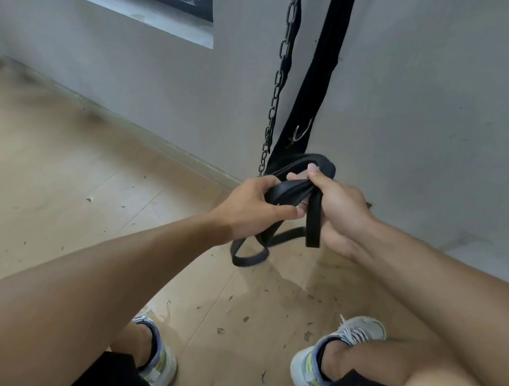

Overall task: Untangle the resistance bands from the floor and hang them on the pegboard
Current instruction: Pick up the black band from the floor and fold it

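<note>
A bunch of black resistance bands point(290, 193) is held up in front of the grey wall, above the floor. My left hand point(251, 211) grips the bunch from the left, with fingers curled round several strands. My right hand point(334, 212) grips it from the right, thumb on top, and one flat strand hangs down across its palm. A loop of band point(249, 254) dangles below the hands, close to the floor. No pegboard is in view.
A black chain point(280, 81) and a black strap with a metal ring point(315, 84) hang down the grey wall just behind the hands. The wooden floor point(64, 176) is strewn with small debris. My two shoes point(340, 354) stand below.
</note>
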A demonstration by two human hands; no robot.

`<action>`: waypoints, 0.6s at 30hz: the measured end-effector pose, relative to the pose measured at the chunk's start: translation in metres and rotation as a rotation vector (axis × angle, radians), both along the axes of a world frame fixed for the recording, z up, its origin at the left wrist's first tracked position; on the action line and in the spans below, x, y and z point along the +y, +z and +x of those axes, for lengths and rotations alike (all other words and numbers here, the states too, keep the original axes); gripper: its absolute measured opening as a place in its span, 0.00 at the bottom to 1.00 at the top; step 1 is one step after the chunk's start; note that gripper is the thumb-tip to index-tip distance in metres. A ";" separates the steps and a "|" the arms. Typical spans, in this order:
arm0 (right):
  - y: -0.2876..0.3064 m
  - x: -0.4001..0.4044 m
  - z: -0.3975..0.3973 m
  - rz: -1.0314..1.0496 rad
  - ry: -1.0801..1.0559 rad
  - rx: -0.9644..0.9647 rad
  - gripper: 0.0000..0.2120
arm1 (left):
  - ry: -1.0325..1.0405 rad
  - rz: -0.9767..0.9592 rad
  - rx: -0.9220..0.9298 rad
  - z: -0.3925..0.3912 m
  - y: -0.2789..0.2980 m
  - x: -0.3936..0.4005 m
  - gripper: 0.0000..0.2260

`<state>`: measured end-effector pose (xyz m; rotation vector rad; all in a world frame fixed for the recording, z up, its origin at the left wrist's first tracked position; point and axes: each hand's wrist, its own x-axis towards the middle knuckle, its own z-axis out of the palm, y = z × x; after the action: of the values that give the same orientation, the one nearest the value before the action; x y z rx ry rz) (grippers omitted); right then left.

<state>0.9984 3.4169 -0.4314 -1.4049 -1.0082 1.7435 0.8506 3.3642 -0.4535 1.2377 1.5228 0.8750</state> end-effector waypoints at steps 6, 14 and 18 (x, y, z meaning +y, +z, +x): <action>-0.007 -0.017 -0.014 0.033 0.017 -0.041 0.10 | -0.093 0.068 -0.049 0.009 -0.004 -0.006 0.19; -0.012 -0.015 -0.007 -0.048 0.011 -0.001 0.15 | -0.034 0.153 0.186 0.003 0.004 -0.003 0.06; -0.018 -0.010 0.003 -0.188 0.266 -0.298 0.24 | -0.132 0.160 0.420 -0.013 0.007 0.000 0.03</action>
<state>1.0018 3.4068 -0.4497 -1.7542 -1.2644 1.8955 0.8377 3.3637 -0.4462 1.6990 1.6946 0.6875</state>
